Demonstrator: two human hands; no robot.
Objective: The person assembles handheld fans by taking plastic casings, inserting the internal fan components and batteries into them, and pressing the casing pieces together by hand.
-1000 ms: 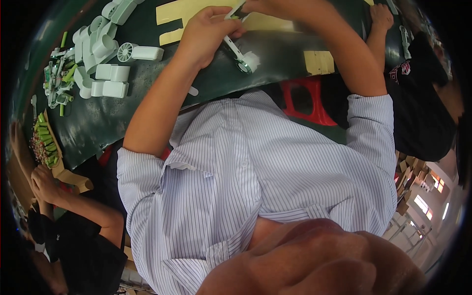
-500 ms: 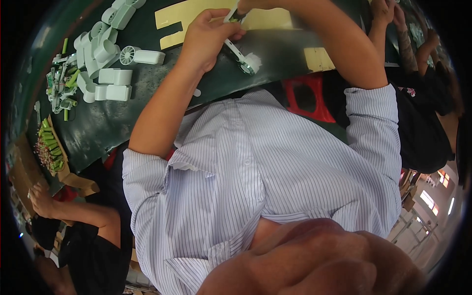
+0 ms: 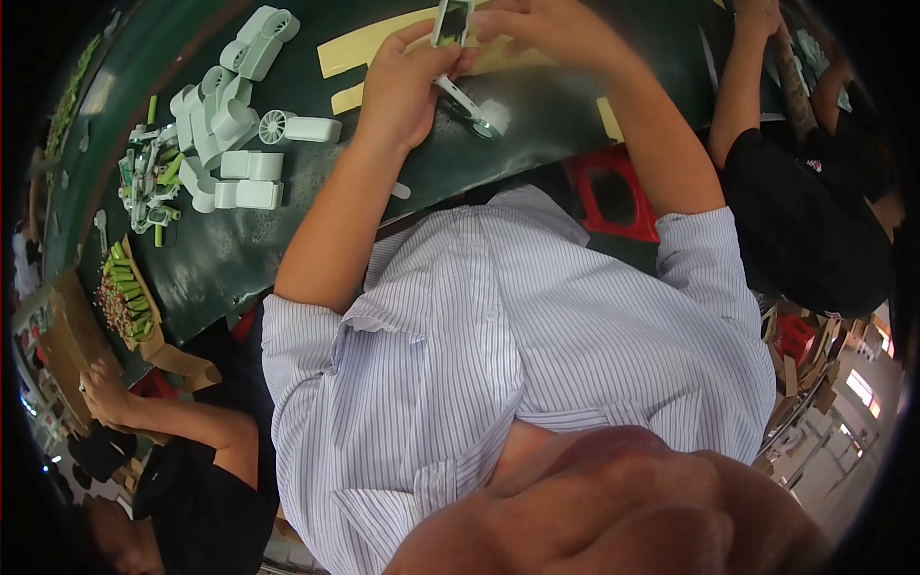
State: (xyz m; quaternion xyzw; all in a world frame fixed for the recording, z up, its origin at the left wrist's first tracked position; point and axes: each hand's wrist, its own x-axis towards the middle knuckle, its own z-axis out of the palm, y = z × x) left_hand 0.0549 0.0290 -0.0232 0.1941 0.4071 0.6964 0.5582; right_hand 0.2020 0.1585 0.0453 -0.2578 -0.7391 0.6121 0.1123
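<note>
My left hand (image 3: 407, 81) is closed on a small white plastic frame (image 3: 453, 21) with a dark hollow and a bit of green inside, tilted up at the top edge of the picture. Beside the frame is my right hand (image 3: 546, 34), blurred, its fingers stretched toward the part and seemingly apart; whether they touch it I cannot tell. Under my left fingers a thin white strip (image 3: 462, 99) with a round end slants down over the table. A crumpled whitish piece (image 3: 494, 115) lies at that end.
Pale green fan housings (image 3: 230, 115) are heaped at left, beside a tangle of frames with green cylinders (image 3: 153, 182). A carton of green cylinders (image 3: 129, 287) stands nearer. Yellow sheets (image 3: 355, 48) lie behind my hands. A red stool (image 3: 618, 196) and co-workers' arms (image 3: 738, 96) are close.
My right hand has drawn back to the right from the frame and become more visible. My left hand has tipped the frame upward, showing its hollow. The whole view has shifted slightly.
</note>
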